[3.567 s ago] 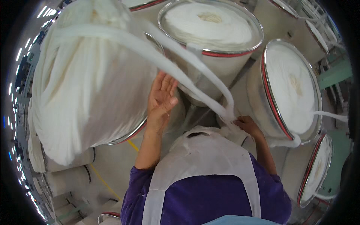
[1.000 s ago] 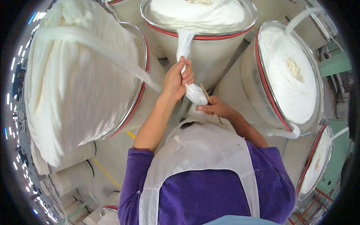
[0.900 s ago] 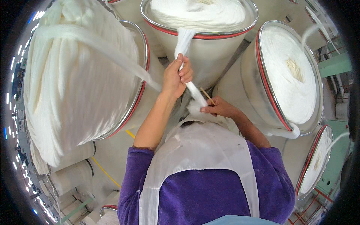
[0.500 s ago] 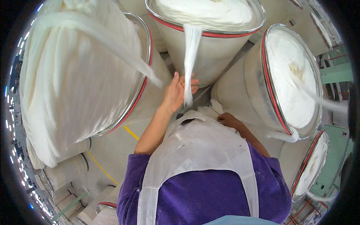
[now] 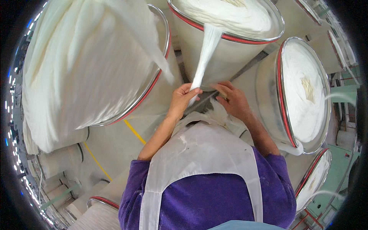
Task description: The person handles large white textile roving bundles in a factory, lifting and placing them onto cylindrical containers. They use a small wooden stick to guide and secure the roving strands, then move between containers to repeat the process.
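A white cotton sliver point(image 5: 206, 51) hangs over the near rim of the middle can point(image 5: 226, 57). My left hand point(image 5: 184, 100) is closed on its lower part, pinching the strand between thumb and fingers. Just to the right, my right hand point(image 5: 234, 101) is raised with its fingers half bent and the thumb apart from them. Its fingertips are slightly blurred, and I see nothing between them. Below the hands, loose white fibre point(image 5: 219, 111) bunches at the top of my white apron point(image 5: 207, 147).
At left, a can point(image 5: 163, 82) overflows with thick white sliver point(image 5: 88, 73). Another full can point(image 5: 281, 88) tilts toward me at right, a sliver tail over its rim. A smaller-looking can point(image 5: 312, 178) stands below it. Yellow lines point(image 5: 134, 131) mark the floor.
My right hand has come up from beside the apron, where it held a thin yellowish piece, toward the sliver. My left hand has closed on the sliver. The view has shifted slightly.
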`<state>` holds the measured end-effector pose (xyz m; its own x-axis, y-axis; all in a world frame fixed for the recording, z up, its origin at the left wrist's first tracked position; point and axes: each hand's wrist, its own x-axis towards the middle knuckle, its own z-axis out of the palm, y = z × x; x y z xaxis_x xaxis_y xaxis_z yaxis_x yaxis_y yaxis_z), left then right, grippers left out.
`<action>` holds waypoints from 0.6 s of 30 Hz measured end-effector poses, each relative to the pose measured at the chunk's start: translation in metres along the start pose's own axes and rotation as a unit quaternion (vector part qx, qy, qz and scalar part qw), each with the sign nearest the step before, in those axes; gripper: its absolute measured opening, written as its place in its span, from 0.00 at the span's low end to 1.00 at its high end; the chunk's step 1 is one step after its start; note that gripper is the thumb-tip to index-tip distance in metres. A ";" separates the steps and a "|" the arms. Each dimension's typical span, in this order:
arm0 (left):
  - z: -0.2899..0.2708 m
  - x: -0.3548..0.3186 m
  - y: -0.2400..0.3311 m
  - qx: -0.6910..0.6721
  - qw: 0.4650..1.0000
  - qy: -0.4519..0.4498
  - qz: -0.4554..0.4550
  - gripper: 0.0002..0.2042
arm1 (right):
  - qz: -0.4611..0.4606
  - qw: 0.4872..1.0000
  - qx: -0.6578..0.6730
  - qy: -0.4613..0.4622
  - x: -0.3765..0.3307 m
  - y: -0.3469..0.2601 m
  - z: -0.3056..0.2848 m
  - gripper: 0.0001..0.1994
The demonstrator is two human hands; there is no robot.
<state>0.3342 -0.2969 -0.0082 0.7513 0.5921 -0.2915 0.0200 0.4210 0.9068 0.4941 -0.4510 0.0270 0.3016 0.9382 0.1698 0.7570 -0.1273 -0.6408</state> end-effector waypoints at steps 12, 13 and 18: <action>-0.053 -0.037 -0.005 0.164 0.944 0.196 0.206 0.19 | 0.019 0.988 0.142 -0.060 0.072 -0.012 -0.038 0.09; -0.055 -0.032 -0.008 0.182 0.924 0.225 0.251 0.20 | 0.125 0.961 0.234 -0.073 0.072 -0.012 -0.043 0.11; -0.033 0.012 -0.004 0.158 0.948 0.177 0.210 0.21 | 0.160 0.909 0.385 -0.027 0.079 -0.024 -0.050 0.18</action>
<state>0.3211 -0.2686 -0.0249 0.4695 0.8790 0.0830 0.0067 -0.0976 0.9952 0.5283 -0.3900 0.0930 0.3908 0.9098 -0.1399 0.0005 -0.1522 -0.9884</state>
